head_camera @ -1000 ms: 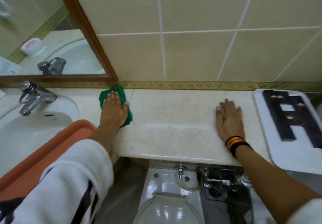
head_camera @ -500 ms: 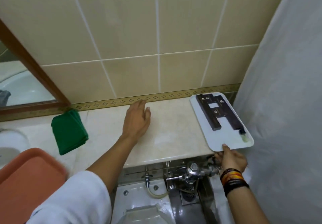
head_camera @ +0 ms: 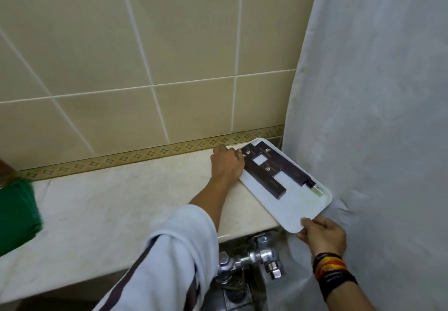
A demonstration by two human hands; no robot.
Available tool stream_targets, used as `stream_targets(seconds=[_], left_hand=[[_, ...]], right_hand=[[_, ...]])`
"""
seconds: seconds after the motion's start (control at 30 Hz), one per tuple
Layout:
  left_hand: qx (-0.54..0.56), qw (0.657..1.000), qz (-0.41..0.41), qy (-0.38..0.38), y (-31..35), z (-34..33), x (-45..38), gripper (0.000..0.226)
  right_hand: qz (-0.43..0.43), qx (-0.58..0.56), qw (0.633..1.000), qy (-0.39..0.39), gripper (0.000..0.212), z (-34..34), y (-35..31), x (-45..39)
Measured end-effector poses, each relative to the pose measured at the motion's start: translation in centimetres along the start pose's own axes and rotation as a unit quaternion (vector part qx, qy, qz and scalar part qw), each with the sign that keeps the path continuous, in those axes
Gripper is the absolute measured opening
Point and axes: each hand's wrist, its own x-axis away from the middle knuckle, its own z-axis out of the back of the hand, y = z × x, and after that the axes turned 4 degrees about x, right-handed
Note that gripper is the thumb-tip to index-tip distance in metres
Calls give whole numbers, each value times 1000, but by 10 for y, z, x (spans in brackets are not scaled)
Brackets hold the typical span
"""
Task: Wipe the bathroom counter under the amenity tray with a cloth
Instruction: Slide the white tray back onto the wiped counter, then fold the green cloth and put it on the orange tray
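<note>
Ok, I've got both hands on the white rectangular plastic amenity tray [head_camera: 294, 210] at the far right end of the pale marble desk [head_camera: 116, 211]. Left hand [head_camera: 228, 165] is curled over the tray's far-left edge, fingers wrapped round the rim next to the dark brown amenity boxes [head_camera: 269, 169] lying flat on it. Right hand [head_camera: 323, 235] pinches the near corner, thumb on top, fingers under, and that corner juts past the desk's front edge. Can't tell if the tray is lifted or resting on the desk. A small clear bottle [head_camera: 316, 189] lies on the tray, between the two hands, by its right rim. White shower curtain [head_camera: 378, 117] hangs just right of the right hand, touching the tray's right side. Folded green cloth [head_camera: 18, 216] sits on the desk well left of the left hand, at the frame edge, nobody holding it. Chrome flush valve [head_camera: 252, 257] shows below the desk, under & between the hands. Striped wristbands [head_camera: 332, 274] on the right wrist, white sleeve [head_camera: 169, 262] on the left arm.
</note>
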Motion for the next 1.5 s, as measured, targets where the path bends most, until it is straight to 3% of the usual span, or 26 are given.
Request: stream_targets(seconds=[0.17,0.33,0.47,0.53,0.67,0.83,0.97,1.1,1.2,1.3,1.4,1.5], left_hand=[[38,997,38,51,-3,13,9,54],[101,980,105,134,-74,80,65,55],[129,961,200,143,-151,136,118,53],[151,945,246,155,-186,160,139,53],[189,911,316,187,-242,190,166,45],[255,885,341,188,-293,202,170,40],[295,888,320,147,-310,199,170,31],[287,879,321,205,-347,217,171,22],[232,869,334,281,-389,252,170,27],[182,868,348,303,-428,279,162,28],[163,883,360,252,-459,288,146,37],[156,896,357,212,-474,280,128,42]], right_hand=[[36,19,999,-16,8,5,0,12],[102,75,986,-106,13,-8,-26,53],[138,169,958,-183,5,-62,-48,87],[152,205,941,-220,19,-100,-53,105],[191,268,908,-260,23,-176,-59,137],[206,326,887,-255,25,-238,-53,157],[217,337,890,-219,24,-248,-43,165],[260,338,887,-178,41,-249,-45,199],[382,285,859,-187,40,-260,-40,261],[428,240,814,-312,28,-291,-22,343],[424,313,745,-409,34,-343,3,413],[404,439,702,-389,37,-383,23,448]])
